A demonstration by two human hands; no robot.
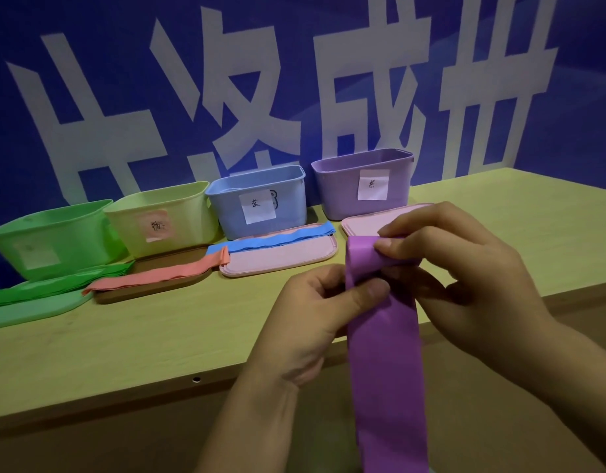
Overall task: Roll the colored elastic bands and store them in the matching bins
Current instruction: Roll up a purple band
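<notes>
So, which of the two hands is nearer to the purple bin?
The right hand. It sits just in front of the purple bin, pinching the rolled top of the purple band. The left hand grips the band lower down and further left.

A wooden table (124, 339) — blue wall banner (294, 80) with white characters behind.
</notes>
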